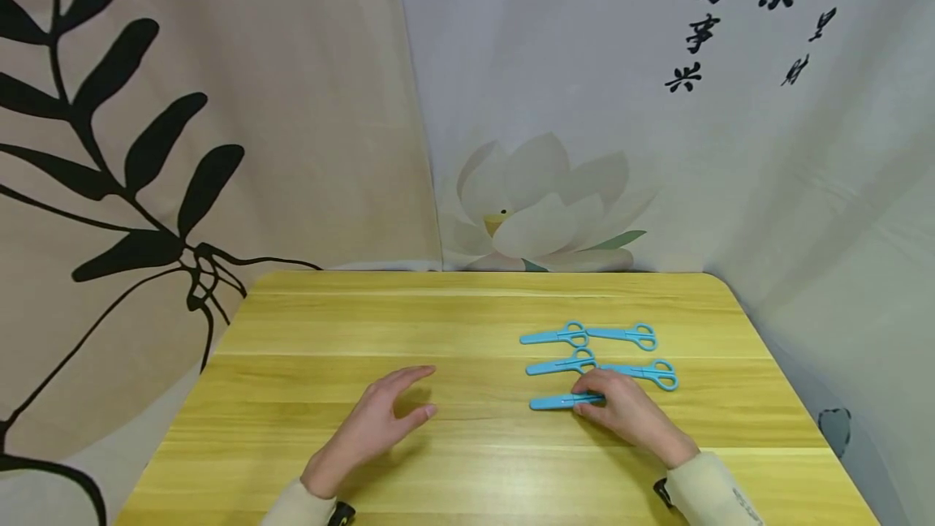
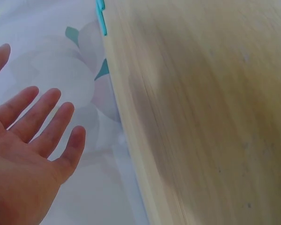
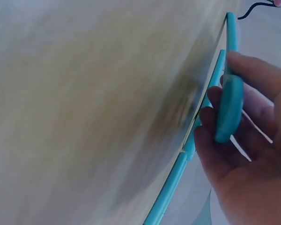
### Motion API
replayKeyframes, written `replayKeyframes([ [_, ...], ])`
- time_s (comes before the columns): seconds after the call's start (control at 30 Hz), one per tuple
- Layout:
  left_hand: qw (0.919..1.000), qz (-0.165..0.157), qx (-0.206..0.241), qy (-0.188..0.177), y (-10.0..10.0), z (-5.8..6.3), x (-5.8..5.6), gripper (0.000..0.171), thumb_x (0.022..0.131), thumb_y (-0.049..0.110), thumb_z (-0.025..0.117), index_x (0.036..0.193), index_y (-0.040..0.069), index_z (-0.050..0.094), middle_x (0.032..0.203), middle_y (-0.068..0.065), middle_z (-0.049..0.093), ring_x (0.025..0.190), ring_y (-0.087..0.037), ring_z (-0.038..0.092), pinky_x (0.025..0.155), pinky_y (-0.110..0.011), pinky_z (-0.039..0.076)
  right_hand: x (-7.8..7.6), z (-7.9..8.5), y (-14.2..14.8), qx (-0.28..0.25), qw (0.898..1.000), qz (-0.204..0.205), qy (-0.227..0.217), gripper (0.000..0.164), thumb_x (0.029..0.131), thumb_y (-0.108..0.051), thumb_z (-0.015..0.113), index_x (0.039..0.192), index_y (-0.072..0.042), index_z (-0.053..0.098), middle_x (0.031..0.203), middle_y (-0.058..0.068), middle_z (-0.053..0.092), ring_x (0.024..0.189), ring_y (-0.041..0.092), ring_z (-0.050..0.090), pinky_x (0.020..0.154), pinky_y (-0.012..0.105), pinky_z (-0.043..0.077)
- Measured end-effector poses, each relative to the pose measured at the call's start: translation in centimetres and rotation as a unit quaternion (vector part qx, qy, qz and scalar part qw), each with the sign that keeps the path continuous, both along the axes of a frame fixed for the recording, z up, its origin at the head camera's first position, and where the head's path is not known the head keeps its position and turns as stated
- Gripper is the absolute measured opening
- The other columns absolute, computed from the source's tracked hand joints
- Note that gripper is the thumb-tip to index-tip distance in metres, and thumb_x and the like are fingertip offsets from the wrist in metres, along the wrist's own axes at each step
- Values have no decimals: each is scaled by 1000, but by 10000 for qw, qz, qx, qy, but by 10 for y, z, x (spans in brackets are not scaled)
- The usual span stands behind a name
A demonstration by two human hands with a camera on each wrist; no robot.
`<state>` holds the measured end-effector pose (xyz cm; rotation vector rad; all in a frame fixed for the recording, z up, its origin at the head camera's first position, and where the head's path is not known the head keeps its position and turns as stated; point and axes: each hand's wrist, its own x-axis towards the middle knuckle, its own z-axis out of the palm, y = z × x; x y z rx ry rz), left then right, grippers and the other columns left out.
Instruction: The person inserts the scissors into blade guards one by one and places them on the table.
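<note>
My right hand (image 1: 628, 408) pinches a pair of blue scissors (image 1: 555, 403) between thumb and fingers near the handle end, low over the table at right. The blades point left, and the hand hides most of the handle loops. Seen from the right wrist, the thumb presses one side of these scissors (image 3: 229, 108), with the fingers on the other. Just behind lie more blue scissors, a left pair (image 1: 551, 366) and a right pair (image 1: 628, 371) end to end. My left hand (image 1: 376, 412) hovers over the table's left-centre with fingers spread, holding nothing.
Farther back, two more blue scissors lie in a row, one left (image 1: 544, 338) and one right (image 1: 621, 334). The wooden table (image 1: 351, 323) ends at a curtain (image 1: 329, 104) printed with dark leaves, a lotus and black characters.
</note>
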<state>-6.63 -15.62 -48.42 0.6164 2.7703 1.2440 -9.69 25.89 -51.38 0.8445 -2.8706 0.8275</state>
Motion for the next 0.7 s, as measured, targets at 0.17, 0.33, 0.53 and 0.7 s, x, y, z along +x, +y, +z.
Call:
replayKeyframes([
  [0.17, 10000, -3, 22, -6, -2, 2, 0, 62, 97, 42, 73, 149, 12, 56, 150, -8, 56, 139, -35, 50, 113, -58, 39, 0, -1, -2, 137, 9999, -48, 2, 14, 87, -17, 86, 98, -19, 77, 100, -10, 72, 101, 22, 69, 90, 46, 57],
  [0.33, 10000, -12, 33, 62, -3, 3, 0, 63, 96, 37, 75, 149, 11, 55, 152, -7, 54, 140, -34, 49, 114, -57, 39, 0, 1, -6, 408, 9991, 57, 139, 14, 86, -16, 86, 97, -17, 77, 103, -6, 70, 104, 25, 67, 91, 47, 56],
  [0.53, 9999, 1, 0, 125, -6, 2, 0, 64, 96, 40, 75, 150, 12, 55, 152, -8, 54, 140, -34, 49, 114, -58, 39, 3, 3, -10, 549, 9981, 55, 276, 15, 86, -16, 87, 98, -15, 78, 105, -3, 68, 99, 22, 65, 87, 43, 57],
  [0.7, 9999, 69, 8, 124, -9, 2, 1, 65, 96, 41, 75, 150, 12, 54, 152, -7, 54, 140, -35, 49, 113, -59, 39, 7, 9, -8, 423, 9984, -269, 243, 17, 88, -19, 85, 102, -15, 78, 113, 0, 70, 106, 24, 67, 90, 45, 57],
])
